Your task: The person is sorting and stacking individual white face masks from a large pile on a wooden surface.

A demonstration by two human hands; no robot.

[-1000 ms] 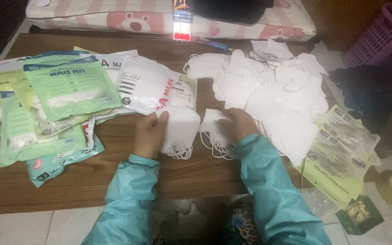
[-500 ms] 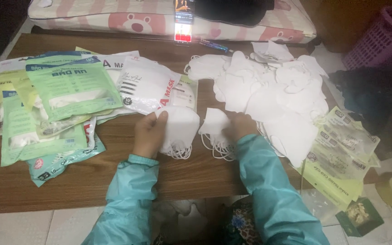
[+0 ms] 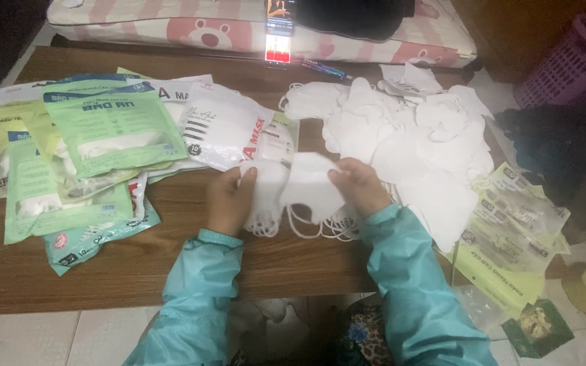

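Fingertips of both hands are partly hidden behind a soft white folded mask (image 3: 310, 186), pinched between the left hand (image 3: 230, 200) and right hand (image 3: 359, 188) near the tabletop's (image 3: 103, 271) front edge. Its long axis runs left to right, and thin ear loops hang beneath it. More masks (image 3: 266, 203) lie under it, their count unclear. Glossy green packets (image 3: 113, 129) are stacked toward the left edge.

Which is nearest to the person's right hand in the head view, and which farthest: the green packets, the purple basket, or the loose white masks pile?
1. Loose white masks pile, just behind the right hand.
2. Green packets, far left.
3. Purple plastic basket, upper right corner.
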